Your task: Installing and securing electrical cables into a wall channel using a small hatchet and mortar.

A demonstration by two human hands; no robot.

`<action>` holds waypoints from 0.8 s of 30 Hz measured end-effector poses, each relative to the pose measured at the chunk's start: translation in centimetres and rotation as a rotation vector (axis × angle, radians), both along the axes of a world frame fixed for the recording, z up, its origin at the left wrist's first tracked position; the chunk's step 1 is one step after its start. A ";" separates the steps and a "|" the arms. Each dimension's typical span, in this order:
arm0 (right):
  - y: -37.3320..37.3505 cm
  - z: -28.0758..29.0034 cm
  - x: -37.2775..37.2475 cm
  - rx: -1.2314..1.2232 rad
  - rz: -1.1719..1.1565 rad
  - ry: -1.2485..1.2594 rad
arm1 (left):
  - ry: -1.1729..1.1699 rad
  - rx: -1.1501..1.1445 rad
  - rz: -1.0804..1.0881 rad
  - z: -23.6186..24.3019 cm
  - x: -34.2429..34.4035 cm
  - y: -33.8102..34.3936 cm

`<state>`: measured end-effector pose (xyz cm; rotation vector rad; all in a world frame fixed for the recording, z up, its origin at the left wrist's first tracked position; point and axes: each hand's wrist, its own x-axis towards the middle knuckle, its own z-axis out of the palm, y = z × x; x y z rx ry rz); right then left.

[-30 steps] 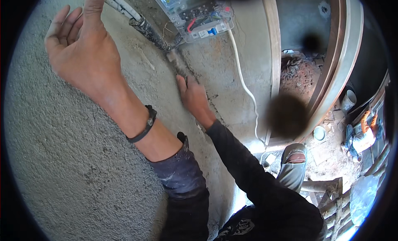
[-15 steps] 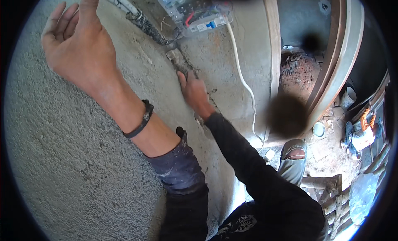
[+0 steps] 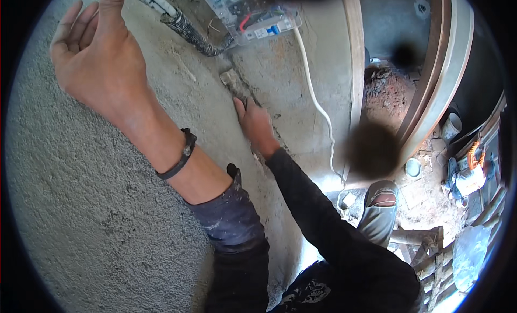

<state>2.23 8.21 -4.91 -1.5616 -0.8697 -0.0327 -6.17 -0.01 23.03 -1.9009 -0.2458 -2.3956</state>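
My left hand (image 3: 105,65) is raised at the upper left in front of the rough grey plastered wall (image 3: 107,205). Its fingers are loosely bent and apart, with nothing seen in them. A dark band (image 3: 180,154) circles that wrist. Lower and farther right, my right hand (image 3: 256,124) is closed around a small flat tool smeared with mortar (image 3: 232,80), perhaps a scraper. The tool lies along the inner corner where two walls meet, just below a black corrugated conduit (image 3: 191,36). My fingers hide its handle.
Above the corner hangs a clear electrical box (image 3: 264,27) with a blue switch. A white cable (image 3: 312,92) runs down from it. To the right stand a wooden door frame (image 3: 354,60), a white bucket (image 3: 452,125) and a round container (image 3: 413,167). Rubble and timber lie below.
My right hand and the tool have shifted slightly down and right along the corner. My left hand has drifted a little left and stays raised.
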 end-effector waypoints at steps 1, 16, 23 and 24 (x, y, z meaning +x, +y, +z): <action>0.2 -0.8 -0.4 0.055 -0.017 0.015 | 0.001 -0.001 -0.006 0.2 0.1 -0.1; -0.3 -2.8 2.9 0.070 0.020 -0.071 | -0.010 0.014 -0.117 0.4 0.9 2.8; -15.9 -11.5 2.5 -0.201 0.374 0.231 | -0.036 0.047 -0.133 -0.3 0.4 1.1; -18.4 -13.9 2.7 -0.284 0.348 0.310 | -0.042 0.039 -0.145 -0.7 0.6 1.0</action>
